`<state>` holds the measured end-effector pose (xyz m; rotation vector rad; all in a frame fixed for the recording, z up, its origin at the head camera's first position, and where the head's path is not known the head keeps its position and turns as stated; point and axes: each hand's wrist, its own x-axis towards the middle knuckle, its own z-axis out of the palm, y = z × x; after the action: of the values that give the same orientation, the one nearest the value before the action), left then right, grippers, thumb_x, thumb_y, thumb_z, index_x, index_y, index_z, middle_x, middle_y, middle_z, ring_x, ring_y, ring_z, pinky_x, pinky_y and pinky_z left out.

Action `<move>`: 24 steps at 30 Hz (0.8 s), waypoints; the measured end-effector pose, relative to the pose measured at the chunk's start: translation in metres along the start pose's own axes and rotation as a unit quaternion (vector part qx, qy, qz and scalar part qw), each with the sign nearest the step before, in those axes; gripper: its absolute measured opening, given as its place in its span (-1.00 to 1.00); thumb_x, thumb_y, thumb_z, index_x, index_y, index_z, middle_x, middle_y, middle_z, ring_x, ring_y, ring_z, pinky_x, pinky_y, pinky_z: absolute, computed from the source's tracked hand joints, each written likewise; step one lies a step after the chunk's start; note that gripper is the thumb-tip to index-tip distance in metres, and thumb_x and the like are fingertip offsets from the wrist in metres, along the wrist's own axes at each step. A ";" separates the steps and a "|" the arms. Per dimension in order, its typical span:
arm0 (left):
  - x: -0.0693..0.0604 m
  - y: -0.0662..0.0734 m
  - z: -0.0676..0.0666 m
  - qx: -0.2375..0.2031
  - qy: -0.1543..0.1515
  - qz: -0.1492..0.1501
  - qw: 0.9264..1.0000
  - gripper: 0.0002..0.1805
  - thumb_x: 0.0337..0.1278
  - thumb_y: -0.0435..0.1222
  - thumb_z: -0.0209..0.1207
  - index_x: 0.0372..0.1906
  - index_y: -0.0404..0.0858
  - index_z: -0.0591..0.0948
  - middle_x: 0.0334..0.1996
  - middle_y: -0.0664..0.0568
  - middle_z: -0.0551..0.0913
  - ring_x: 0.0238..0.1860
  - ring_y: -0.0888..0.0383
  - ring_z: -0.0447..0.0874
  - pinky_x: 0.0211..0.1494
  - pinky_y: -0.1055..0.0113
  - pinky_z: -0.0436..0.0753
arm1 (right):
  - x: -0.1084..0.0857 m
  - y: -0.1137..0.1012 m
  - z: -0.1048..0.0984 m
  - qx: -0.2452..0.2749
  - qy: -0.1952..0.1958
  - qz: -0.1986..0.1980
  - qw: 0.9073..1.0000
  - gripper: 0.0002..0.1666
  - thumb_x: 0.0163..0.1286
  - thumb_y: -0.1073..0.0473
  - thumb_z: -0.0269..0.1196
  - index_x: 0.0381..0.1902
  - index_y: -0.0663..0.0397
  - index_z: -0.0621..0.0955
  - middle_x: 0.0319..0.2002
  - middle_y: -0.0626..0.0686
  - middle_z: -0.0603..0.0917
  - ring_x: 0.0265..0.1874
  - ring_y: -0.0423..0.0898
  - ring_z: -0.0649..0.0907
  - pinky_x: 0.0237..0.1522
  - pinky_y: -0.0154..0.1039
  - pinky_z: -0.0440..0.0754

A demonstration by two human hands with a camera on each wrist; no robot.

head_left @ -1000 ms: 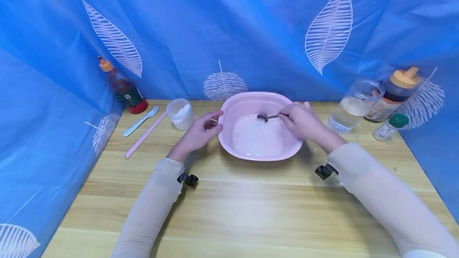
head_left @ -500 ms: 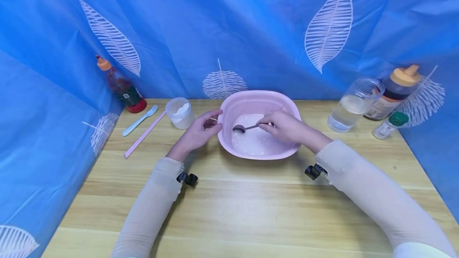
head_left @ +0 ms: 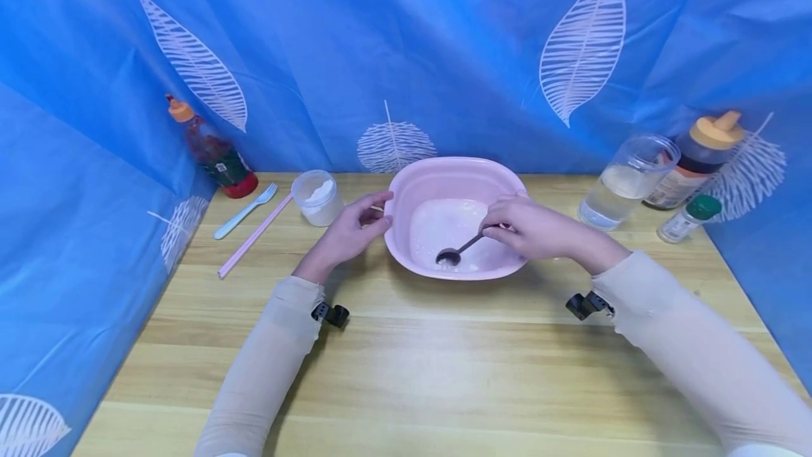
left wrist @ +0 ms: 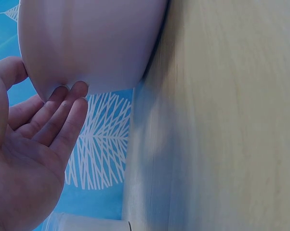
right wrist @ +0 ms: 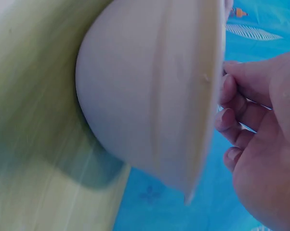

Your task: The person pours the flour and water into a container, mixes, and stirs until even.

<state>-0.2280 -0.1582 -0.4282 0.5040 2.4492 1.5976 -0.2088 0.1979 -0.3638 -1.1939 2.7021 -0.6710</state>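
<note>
A pink basin [head_left: 406, 259] stands on the table with a whitish, speckled liquid inside. My left hand [head_left: 347, 233] grips its left rim; in the left wrist view the thumb lies at the edge and the fingertips [left wrist: 77, 89] touch the wall below the rim. My right hand [head_left: 536, 228] pinches the handle of a dark metal spoon [head_left: 449, 257]. The spoon's bowl is in the liquid near the basin's front wall. In the right wrist view the basin wall [right wrist: 130, 86] hides the spoon. Close by my left hand is a clear jar [head_left: 317, 199] of white powder.
A light-blue fork [head_left: 246, 211] and a pink straw [head_left: 255, 237] lie at left, before a red sauce bottle [head_left: 218, 154]. At right stand a clear cup of water [head_left: 618, 192], a dark sauce bottle [head_left: 694, 157] and a green-capped shaker [head_left: 689, 219]. A blue curtain [head_left: 469, 55] hangs behind.
The spoon has swept through the basin from the back right to the left, then to the front. My right hand went left, then back right. The left hand keeps its grip.
</note>
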 end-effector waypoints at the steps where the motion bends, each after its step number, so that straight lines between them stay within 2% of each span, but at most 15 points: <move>1: 0.000 0.000 0.000 0.000 0.000 0.000 1.000 -0.36 0.50 -0.24 0.25 0.58 -0.27 0.45 0.33 -0.29 0.61 0.30 -0.24 0.69 0.42 -0.11 0.67 | -0.003 0.001 -0.002 -0.006 0.002 0.006 1.000 -0.83 0.54 0.33 0.30 -0.16 0.07 0.83 -0.32 -0.09 0.73 -0.17 -0.10 0.58 0.09 0.00 0.40; 5: 0.001 0.000 0.000 0.000 -0.001 0.002 1.000 -0.36 0.50 -0.23 0.25 0.58 -0.27 0.45 0.33 -0.29 0.61 0.29 -0.24 0.69 0.41 -0.12 0.67 | -0.015 0.007 -0.010 -0.042 0.025 0.031 0.998 -0.84 0.52 0.34 0.31 -0.18 0.05 0.81 -0.29 -0.06 0.76 -0.13 -0.05 0.61 0.04 -0.03 0.26; 9: 0.001 -0.002 0.000 -0.001 -0.002 0.004 1.000 -0.36 0.51 -0.23 0.25 0.58 -0.27 0.45 0.34 -0.29 0.61 0.30 -0.25 0.69 0.42 -0.12 0.66 | -0.023 0.016 -0.015 -0.087 0.056 0.037 0.994 -0.85 0.50 0.35 0.31 -0.19 0.10 0.81 -0.26 0.01 0.79 -0.12 0.05 0.64 -0.03 -0.03 0.27; 13: 0.001 -0.002 -0.001 0.000 -0.002 0.003 1.000 -0.37 0.50 -0.23 0.26 0.58 -0.26 0.46 0.34 -0.28 0.61 0.29 -0.24 0.69 0.41 -0.12 0.67 | -0.028 0.023 -0.018 -0.106 0.063 0.035 0.992 -0.86 0.49 0.34 0.32 -0.18 0.08 0.81 -0.27 -0.02 0.80 -0.14 0.06 0.64 -0.06 -0.02 0.27; 16: 0.001 -0.003 -0.001 0.002 -0.002 0.003 1.000 -0.36 0.50 -0.22 0.26 0.58 -0.25 0.46 0.34 -0.28 0.61 0.29 -0.23 0.70 0.41 -0.10 0.68 | -0.030 0.024 -0.020 -0.087 0.049 0.028 0.995 -0.85 0.48 0.33 0.34 -0.18 0.01 0.82 -0.26 -0.07 0.79 -0.14 -0.02 0.62 -0.04 -0.01 0.28; 21: 0.001 -0.002 -0.001 0.001 -0.002 0.006 1.000 -0.36 0.50 -0.24 0.25 0.58 -0.27 0.45 0.34 -0.29 0.60 0.29 -0.24 0.70 0.41 -0.10 0.68 | -0.027 0.019 -0.015 -0.026 0.009 0.023 0.999 -0.82 0.53 0.31 0.32 -0.14 -0.06 0.83 -0.24 -0.13 0.73 -0.13 -0.13 0.58 0.12 0.16 0.37; 24: 0.001 -0.002 -0.001 0.000 -0.002 0.008 1.000 -0.36 0.50 -0.25 0.25 0.58 -0.28 0.45 0.34 -0.30 0.60 0.29 -0.25 0.70 0.40 -0.10 0.68 | -0.020 0.017 -0.007 -0.008 0.003 0.020 1.000 -0.82 0.56 0.27 0.31 -0.12 -0.04 0.83 -0.26 -0.15 0.69 -0.16 -0.16 0.55 0.13 0.11 0.39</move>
<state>-0.2295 -0.1595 -0.4293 0.5279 2.4471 1.6016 -0.2088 0.2253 -0.3664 -1.1387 2.7332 -0.6503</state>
